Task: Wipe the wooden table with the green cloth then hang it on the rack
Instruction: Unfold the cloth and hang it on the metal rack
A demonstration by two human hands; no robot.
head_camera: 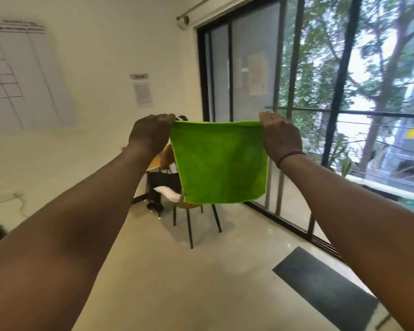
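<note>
I have the green cloth [219, 163] held up in the air in front of me, spread flat like a small flag, and I take it as my landmark. My left hand [151, 137] pinches its upper left corner and my right hand [281, 137] pinches its upper right corner, fingers curled over the top hem on each side, so the cloth hangs straight down from the two grips. Its top edge runs level from one hand to the other, stretched nearly taut, and that edge is the axis that matters: whatever bar I drape it over has to lie along that same line. Both hands sit at about the same height and reach, so neither is nearer. I cannot see a rack in this view, nor make out the wooden table with any certainty. Behind the cloth and lower stands a chair [194, 218] on thin black legs, and to the right of the cloth is the sliding glass door [256, 68]. My judgement is that the wiping is done and I am squaring the cloth for hanging.
</note>
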